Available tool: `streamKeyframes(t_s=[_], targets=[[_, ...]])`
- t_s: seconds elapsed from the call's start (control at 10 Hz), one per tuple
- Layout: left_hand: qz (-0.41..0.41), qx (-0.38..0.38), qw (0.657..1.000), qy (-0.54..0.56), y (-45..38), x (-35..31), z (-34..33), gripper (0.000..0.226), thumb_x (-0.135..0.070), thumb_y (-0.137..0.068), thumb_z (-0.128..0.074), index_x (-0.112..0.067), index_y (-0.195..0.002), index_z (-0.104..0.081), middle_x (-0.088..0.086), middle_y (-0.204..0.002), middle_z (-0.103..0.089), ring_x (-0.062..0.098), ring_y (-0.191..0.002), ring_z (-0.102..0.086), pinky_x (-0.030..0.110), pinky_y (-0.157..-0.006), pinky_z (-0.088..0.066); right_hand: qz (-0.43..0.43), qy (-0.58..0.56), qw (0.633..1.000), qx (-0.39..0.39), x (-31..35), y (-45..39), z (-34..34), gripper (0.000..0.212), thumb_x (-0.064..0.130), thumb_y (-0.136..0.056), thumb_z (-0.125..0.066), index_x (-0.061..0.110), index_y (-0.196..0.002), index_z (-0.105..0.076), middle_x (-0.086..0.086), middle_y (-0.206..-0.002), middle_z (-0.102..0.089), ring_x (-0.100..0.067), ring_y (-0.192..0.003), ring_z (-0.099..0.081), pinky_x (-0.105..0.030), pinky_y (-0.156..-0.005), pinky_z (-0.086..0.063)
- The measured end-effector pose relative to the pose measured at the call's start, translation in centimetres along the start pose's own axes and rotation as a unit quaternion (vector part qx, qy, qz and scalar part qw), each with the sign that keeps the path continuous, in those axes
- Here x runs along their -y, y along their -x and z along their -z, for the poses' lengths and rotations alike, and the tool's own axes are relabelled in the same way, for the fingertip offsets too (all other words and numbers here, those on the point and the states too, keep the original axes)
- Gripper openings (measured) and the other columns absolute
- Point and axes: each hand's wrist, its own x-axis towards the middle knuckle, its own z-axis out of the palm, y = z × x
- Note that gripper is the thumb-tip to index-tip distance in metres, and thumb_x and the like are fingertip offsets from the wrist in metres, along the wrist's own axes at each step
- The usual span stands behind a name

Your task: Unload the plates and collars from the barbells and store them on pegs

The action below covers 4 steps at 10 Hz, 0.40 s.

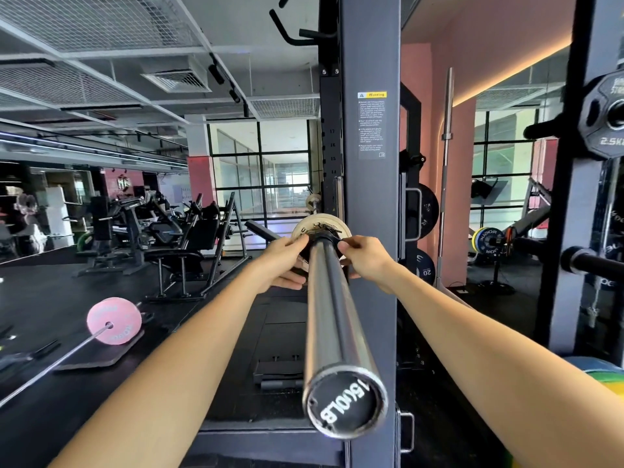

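Both arms are out along the barbell sleeve (332, 298) — its end cap nearest us, the shaft running away beside the rack upright (369, 197). The left hand (285, 261) and right hand (366, 256) pinch the black collar (322, 239) from either side, fingers curled onto it. The collar sits tight against a pale plate (315, 221) at the sleeve's far end. Low left, a pink plate (114, 320) rests on another bar.
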Motion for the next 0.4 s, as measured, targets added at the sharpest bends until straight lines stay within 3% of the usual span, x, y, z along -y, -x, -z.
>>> streamKeyframes(t_s=[0.1, 0.2, 0.3, 0.4], targets=[[0.009, -0.011, 1.0, 0.003, 1.4, 0.3, 0.9, 0.053, -0.058, -0.094, -0.047, -0.012, -0.119, -0.056, 0.017, -0.115, -0.065, 0.028, -0.078, -0.069, 0.032, -0.06, -0.061, -0.006, 0.007, 1.0, 0.014, 0.7, 1.5, 0.5, 0.03, 0.031, -0.099, -0.049, 0.008, -0.116, -0.061, -0.007, -0.098, -0.06, -0.02, -0.084, -0.053, -0.038, -0.074, -0.053], [0.011, -0.054, 0.998, 0.028, 4.2, -0.4, 2.0, 0.067, -0.066, -0.093, -0.037, -0.007, -0.113, -0.06, 0.018, -0.106, -0.068, 0.032, -0.079, -0.071, 0.037, -0.066, -0.061, -0.001, 0.011, 1.0, 0.008, 2.3, 3.9, 1.8, 0.043, 0.043, -0.098, -0.047, 0.006, -0.114, -0.061, -0.008, -0.102, -0.064, -0.019, -0.083, -0.056, -0.034, -0.068, -0.051], [0.012, -0.085, 0.996, 0.032, 5.7, -1.8, 3.0, 0.08, -0.074, -0.09, -0.027, -0.004, -0.102, -0.063, 0.019, -0.097, -0.071, 0.032, -0.076, -0.071, 0.035, -0.064, -0.059, -0.005, 0.004, 1.0, -0.019, 4.2, 5.2, 3.0, 0.058, 0.056, -0.094, -0.043, 0.004, -0.106, -0.065, -0.009, -0.093, -0.067, -0.02, -0.075, -0.06, -0.031, -0.063, -0.051], [0.007, -0.101, 0.994, 0.04, 7.7, -4.1, 4.4, 0.091, -0.082, -0.085, -0.012, -0.003, -0.076, -0.057, 0.021, -0.08, -0.069, 0.028, -0.06, -0.064, 0.029, -0.056, -0.05, -0.011, -0.002, 0.998, -0.054, 7.1, 7.1, 4.8, 0.084, 0.075, -0.087, -0.027, 0.002, -0.08, -0.067, -0.01, -0.064, -0.063, -0.022, -0.049, -0.059, -0.025, -0.045, -0.048]])
